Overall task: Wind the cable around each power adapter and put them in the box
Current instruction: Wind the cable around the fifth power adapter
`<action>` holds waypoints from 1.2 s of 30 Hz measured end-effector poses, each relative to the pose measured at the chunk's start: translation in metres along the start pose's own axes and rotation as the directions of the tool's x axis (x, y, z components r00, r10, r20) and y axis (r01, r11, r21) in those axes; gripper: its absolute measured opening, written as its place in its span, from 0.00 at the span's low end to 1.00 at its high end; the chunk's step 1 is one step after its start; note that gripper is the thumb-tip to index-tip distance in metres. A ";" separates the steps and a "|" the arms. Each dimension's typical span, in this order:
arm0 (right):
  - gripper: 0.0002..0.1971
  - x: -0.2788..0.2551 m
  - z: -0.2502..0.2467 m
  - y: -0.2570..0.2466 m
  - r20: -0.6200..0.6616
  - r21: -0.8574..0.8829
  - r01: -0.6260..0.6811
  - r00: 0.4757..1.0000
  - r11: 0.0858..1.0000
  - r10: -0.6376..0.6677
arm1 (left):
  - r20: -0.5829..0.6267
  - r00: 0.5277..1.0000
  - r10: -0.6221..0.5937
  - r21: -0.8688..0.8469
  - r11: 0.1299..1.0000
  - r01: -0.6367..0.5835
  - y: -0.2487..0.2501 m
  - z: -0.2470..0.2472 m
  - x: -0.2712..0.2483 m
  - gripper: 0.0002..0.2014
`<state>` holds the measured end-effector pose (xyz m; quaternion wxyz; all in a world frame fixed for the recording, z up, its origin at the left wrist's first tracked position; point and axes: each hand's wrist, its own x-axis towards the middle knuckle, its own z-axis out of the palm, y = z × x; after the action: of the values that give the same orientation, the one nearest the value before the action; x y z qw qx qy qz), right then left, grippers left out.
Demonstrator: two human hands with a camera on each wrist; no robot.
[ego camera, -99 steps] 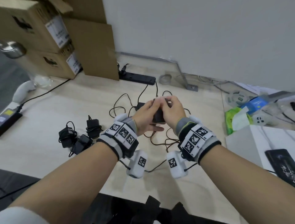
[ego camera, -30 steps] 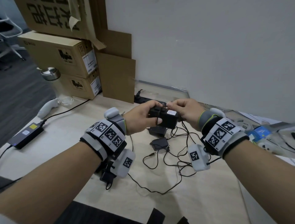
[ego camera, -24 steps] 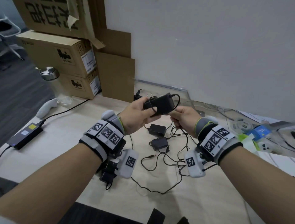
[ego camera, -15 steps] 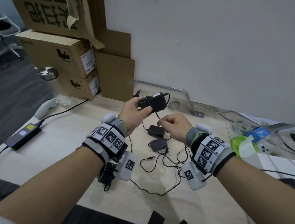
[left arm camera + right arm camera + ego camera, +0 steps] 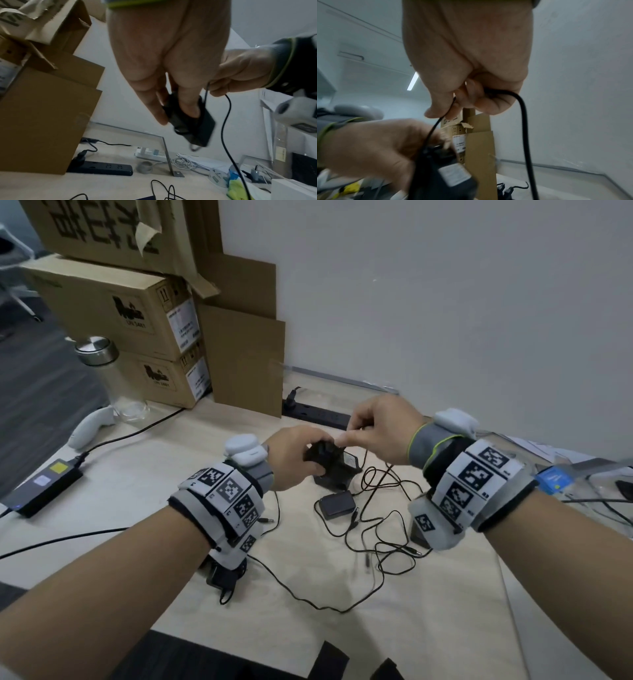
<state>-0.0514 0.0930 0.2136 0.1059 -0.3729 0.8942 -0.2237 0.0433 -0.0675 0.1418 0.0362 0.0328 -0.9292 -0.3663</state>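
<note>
My left hand [image 5: 297, 455] grips a black power adapter [image 5: 322, 457] above the desk; the left wrist view shows the adapter [image 5: 192, 125] between thumb and fingers. My right hand [image 5: 380, 429] pinches its thin black cable [image 5: 435, 128] just over the adapter, and the cable [image 5: 226, 135] hangs down from that hand to the desk. Two more adapters [image 5: 337, 505] lie on the desk below the hands amid loose cable loops [image 5: 380, 529]. A wound adapter [image 5: 222, 577] lies under my left wrist. Stacked cardboard boxes [image 5: 116, 313] stand at the back left.
A black power strip [image 5: 317, 414] lies against the wall. A glass bottle [image 5: 113, 378], a white controller [image 5: 90, 426] and a black power brick [image 5: 44, 487] sit at the left. Clutter and a blue packet [image 5: 555, 477] lie at the right. The desk's front edge [image 5: 239, 645] is near.
The left hand has lowered the adapter and turned it; the right hand has swung from below the adapter up and over it, carrying the cable another turn around it.
</note>
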 end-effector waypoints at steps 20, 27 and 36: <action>0.13 -0.022 0.075 0.022 0.214 0.374 -0.258 0.959 0.891 0.188 | -0.198 0.901 -0.385 -0.806 0.587 0.074 0.008 0.005 0.007 0.16; 0.11 -0.017 0.053 0.000 0.135 -0.112 -0.028 0.990 0.993 0.043 | -0.193 0.963 -0.186 -0.094 0.981 0.170 -0.010 0.006 0.005 0.19; 0.12 -0.002 0.019 0.001 0.035 0.036 0.060 0.998 0.998 -0.061 | 0.127 0.992 -0.015 -0.068 0.997 0.024 -0.010 0.001 -0.009 0.23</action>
<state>-0.0431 0.0887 0.1963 0.1218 -0.4020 0.8763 -0.2358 0.0529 -0.0729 0.1337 -0.0249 0.0174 -0.9160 -0.4000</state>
